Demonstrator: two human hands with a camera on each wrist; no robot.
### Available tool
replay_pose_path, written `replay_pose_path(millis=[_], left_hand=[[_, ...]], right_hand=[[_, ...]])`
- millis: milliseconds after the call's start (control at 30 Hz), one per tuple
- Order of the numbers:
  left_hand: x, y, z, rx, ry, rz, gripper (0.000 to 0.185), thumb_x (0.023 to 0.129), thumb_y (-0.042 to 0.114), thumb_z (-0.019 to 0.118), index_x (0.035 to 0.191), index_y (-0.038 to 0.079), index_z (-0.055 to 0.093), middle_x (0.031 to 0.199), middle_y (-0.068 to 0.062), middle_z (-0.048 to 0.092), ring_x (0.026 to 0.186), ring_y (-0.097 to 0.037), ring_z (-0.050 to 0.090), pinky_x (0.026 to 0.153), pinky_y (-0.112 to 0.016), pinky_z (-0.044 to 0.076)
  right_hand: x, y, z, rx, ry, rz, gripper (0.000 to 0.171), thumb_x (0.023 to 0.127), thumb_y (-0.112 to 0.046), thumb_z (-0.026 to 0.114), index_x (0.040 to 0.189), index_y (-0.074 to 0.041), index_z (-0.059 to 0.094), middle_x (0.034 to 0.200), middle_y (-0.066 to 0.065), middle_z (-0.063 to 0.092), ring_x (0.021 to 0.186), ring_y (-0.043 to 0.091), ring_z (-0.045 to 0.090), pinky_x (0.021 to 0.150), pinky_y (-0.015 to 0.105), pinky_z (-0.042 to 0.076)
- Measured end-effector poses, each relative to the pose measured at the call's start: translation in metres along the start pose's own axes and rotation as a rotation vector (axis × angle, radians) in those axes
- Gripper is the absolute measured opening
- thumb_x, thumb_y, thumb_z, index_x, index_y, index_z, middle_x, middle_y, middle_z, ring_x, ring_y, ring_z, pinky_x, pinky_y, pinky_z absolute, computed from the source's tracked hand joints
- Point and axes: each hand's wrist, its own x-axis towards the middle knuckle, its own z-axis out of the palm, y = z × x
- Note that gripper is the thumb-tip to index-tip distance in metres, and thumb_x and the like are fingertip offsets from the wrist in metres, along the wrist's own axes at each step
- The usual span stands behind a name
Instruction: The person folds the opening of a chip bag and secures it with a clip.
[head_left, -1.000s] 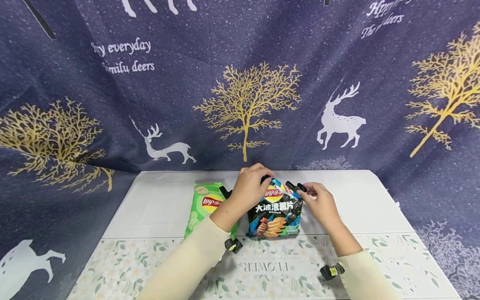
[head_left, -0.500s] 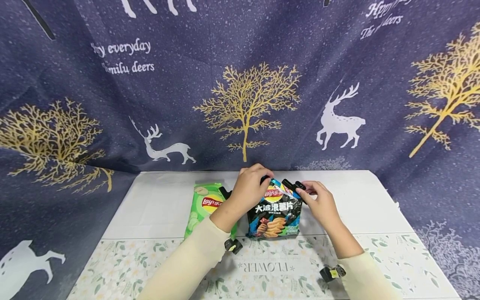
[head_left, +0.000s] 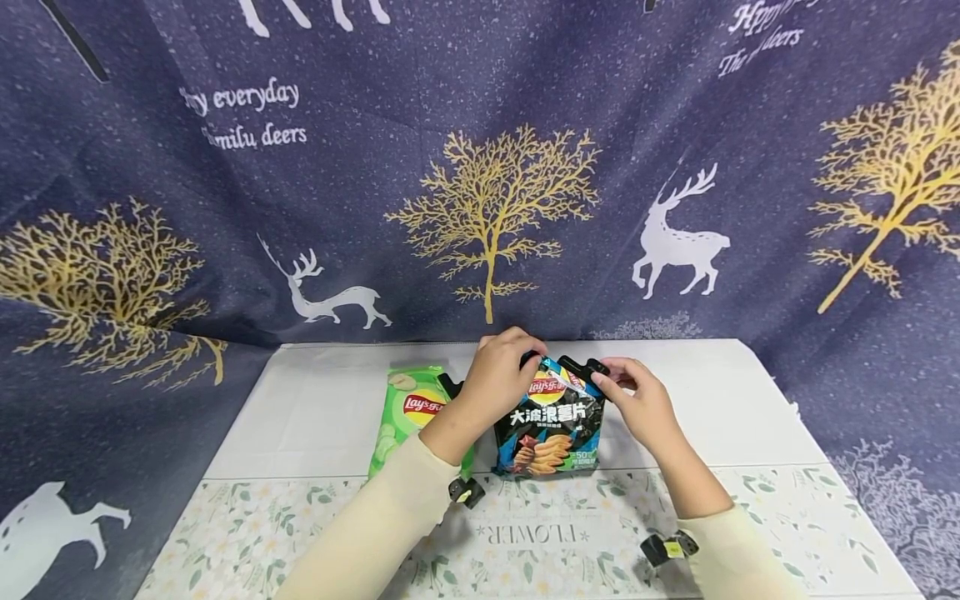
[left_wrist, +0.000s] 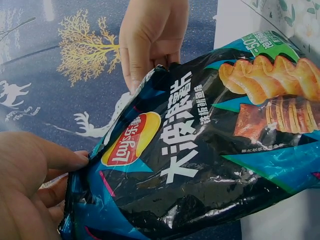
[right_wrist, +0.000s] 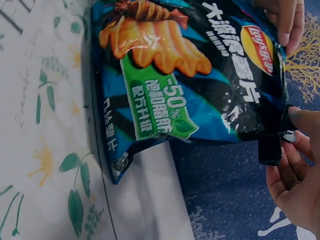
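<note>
Centrally, black chip bag (head_left: 551,425) stands on table (head_left: 720,417) between both hands, sealed top folded; contents not visible. Green chip bag (head_left: 408,408) lies flat just beyond the left wrist, its contents hidden too. Left hand (head_left: 501,375) pinches the black bag's top left corner, fingers curled over the fold. Right hand (head_left: 637,404) grips a black clip (head_left: 583,367) at the top right corner, the clip touching the bag edge. Since a second ago, clip has slid inward onto the folded top; right hand moved slightly closer to the left.
</note>
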Motion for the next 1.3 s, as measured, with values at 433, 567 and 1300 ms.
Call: replay_pose_path(millis=[433, 567, 1300], left_hand=[[0.0, 0.0, -0.001, 0.0, 0.005, 0.008, 0.017, 0.103, 0.021, 0.061, 0.111, 0.02, 0.075, 0.11, 0.004, 0.069, 0.097, -0.014, 0.067, 0.105, -0.043, 0.043], [0.0, 0.0, -0.001, -0.002, 0.004, 0.008, 0.016, 0.102, 0.02, 0.061, 0.111, 0.02, 0.075, 0.11, 0.003, 0.069, 0.096, -0.014, 0.067, 0.104, -0.043, 0.043], [-0.001, 0.002, -0.004, -0.012, -0.01, -0.003, 0.017, 0.103, 0.02, 0.06, 0.112, 0.019, 0.075, 0.112, 0.003, 0.069, 0.098, -0.015, 0.067, 0.107, -0.044, 0.042]], right_hand=[[0.001, -0.007, -0.004, 0.089, -0.01, -0.005, 0.044, 0.099, -0.042, 0.064, 0.13, -0.012, 0.064, 0.11, 0.001, 0.061, 0.102, 0.0, 0.056, 0.088, 0.015, 0.047], [0.001, -0.009, -0.005, 0.102, -0.007, -0.026, 0.041, 0.099, -0.038, 0.065, 0.129, -0.011, 0.065, 0.108, 0.002, 0.061, 0.101, -0.001, 0.057, 0.086, 0.014, 0.047], [0.003, -0.014, -0.009, 0.299, -0.018, -0.112, 0.026, 0.099, -0.015, 0.065, 0.12, 0.0, 0.065, 0.1, -0.007, 0.056, 0.095, 0.003, 0.057, 0.08, 0.013, 0.048]])
